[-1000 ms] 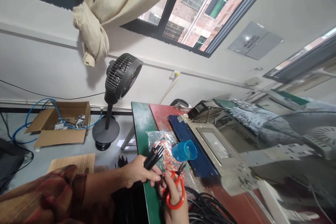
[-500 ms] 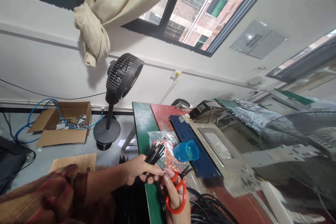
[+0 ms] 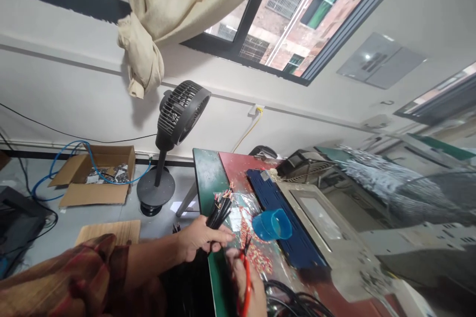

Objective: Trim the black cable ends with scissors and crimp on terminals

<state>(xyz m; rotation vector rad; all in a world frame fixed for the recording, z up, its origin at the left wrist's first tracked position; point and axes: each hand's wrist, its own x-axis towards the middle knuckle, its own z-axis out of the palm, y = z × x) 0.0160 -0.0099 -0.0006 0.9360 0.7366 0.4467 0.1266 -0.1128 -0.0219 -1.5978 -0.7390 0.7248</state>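
My left hand (image 3: 206,238) is closed around a bundle of black cables (image 3: 220,212), whose stripped ends with coloured wires point up and away from me. Just to its right, my right hand (image 3: 247,277) holds scissors (image 3: 246,282) with orange-red handles, the dark blades pointing away from me. The blades lie close to the left fingertips but apart from the bundle. Beneath and beyond the hands, many small red and yellow wire scraps (image 3: 260,257) lie on a clear plastic sheet (image 3: 247,203). A blue plastic cup (image 3: 271,225) lies beside the scraps.
The green and red table (image 3: 208,173) carries a blue slotted panel and a beige machine (image 3: 308,208) on the right. Coiled black cables (image 3: 290,302) lie near its front. A black fan (image 3: 178,114) and an open cardboard box (image 3: 100,178) stand on the floor to the left.
The right hand has drawn back slightly from the left fingers and turned the scissors, so the blades point more away from me. The whole view has shifted a little.
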